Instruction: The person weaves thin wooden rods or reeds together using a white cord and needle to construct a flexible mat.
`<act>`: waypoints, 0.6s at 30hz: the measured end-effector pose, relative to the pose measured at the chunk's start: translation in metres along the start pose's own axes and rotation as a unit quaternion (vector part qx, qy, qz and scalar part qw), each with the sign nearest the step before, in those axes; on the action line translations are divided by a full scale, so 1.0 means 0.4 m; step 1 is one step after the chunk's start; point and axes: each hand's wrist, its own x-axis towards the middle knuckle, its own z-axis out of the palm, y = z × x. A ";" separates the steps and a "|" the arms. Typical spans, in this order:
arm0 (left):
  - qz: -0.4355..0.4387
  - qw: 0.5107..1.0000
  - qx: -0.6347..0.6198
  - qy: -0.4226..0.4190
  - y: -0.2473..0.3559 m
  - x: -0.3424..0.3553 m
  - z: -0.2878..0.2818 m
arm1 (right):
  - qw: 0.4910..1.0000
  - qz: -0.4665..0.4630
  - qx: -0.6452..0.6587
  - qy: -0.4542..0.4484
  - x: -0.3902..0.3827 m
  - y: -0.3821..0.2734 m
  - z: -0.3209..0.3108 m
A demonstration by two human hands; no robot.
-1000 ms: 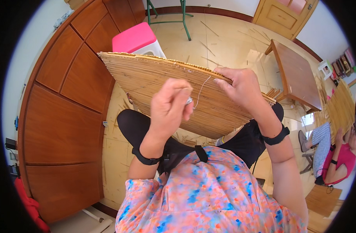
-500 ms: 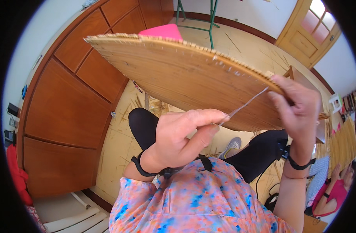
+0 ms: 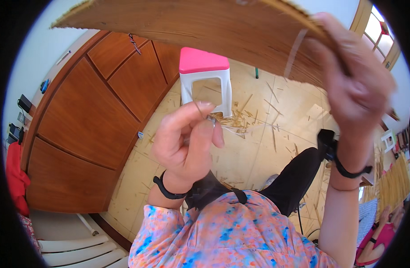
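**Hands at a woven straw mat**

Left hand (image 3: pixel 187 145): fingers curled shut, thumb and forefinger pinching a small metal needle (image 3: pixel 210 119); a thin pale thread (image 3: pixel 295 52) is seen higher up against the mat.
Right hand (image 3: pixel 354 87): closed on the right edge of the flat tan woven-straw mat (image 3: pixel 205 27), held raised across the top of the view; blurred.
Both wrists: black bands.
Below: white plastic stool with pink seat (image 3: pixel 204 76) on pale tiled floor (image 3: pixel 258 147) strewn with straw bits (image 3: pixel 234 120); brown wooden cabinet doors (image 3: pixel 88 125) to the left.
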 end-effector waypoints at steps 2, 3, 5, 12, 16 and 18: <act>-0.026 0.998 0.047 -0.017 -0.031 -0.013 -0.041 | 0.999 -0.028 -0.010 0.010 -0.004 -0.004 0.075; -0.023 0.999 0.043 -0.019 -0.040 -0.018 -0.044 | 0.998 -0.021 -0.051 0.000 -0.017 0.001 0.104; -0.073 0.993 0.087 -0.034 -0.055 -0.023 -0.050 | 0.995 -0.013 -0.093 -0.010 -0.045 0.020 0.163; -0.129 0.978 0.158 -0.036 -0.069 0.002 -0.088 | 0.998 -0.010 -0.048 -0.044 -0.014 0.012 0.245; -0.135 0.973 0.184 -0.022 -0.064 0.054 -0.058 | 0.997 0.009 -0.015 -0.073 0.017 0.014 0.252; -0.078 0.966 0.243 -0.037 -0.064 0.087 -0.044 | 0.997 0.002 0.000 -0.072 0.028 0.016 0.256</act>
